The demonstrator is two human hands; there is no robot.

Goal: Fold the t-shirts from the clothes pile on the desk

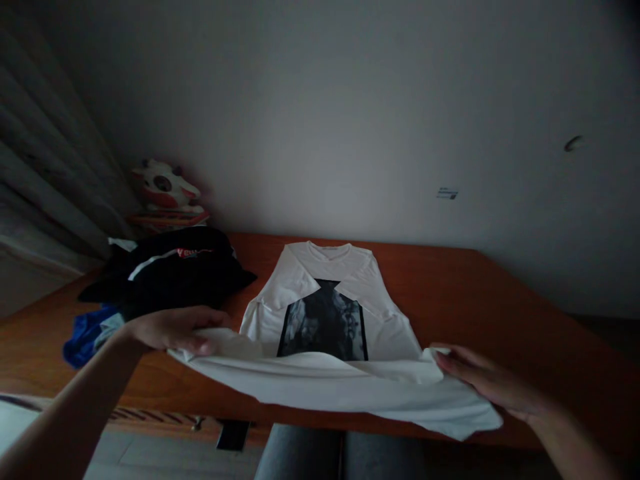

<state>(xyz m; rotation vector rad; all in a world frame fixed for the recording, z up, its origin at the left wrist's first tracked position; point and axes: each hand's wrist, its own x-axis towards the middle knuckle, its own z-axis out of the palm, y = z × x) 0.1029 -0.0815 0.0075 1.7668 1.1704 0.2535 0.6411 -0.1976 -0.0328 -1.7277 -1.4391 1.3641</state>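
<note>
A white T-shirt (320,387) with a dark printed picture (323,323) lies face up on the wooden table, its neckline toward the wall. Both sleeves are turned inward over the chest, partly covering the print. At the near end the hem is lifted off the table and hangs in a sagging band. My left hand (180,330) grips the hem's left corner between thumb and fingers. On the other side, my right hand (485,373) pinches the right part of the hem, with a loose corner drooping below it.
A heap of black clothes (185,273) sits on the left of the wooden table (450,287), with a blue garment (87,337) beneath it. Behind is a cow-shaped toy (165,187) near the curtain (50,153). The wall borders the far edge; my legs (305,457) are at the near edge.
</note>
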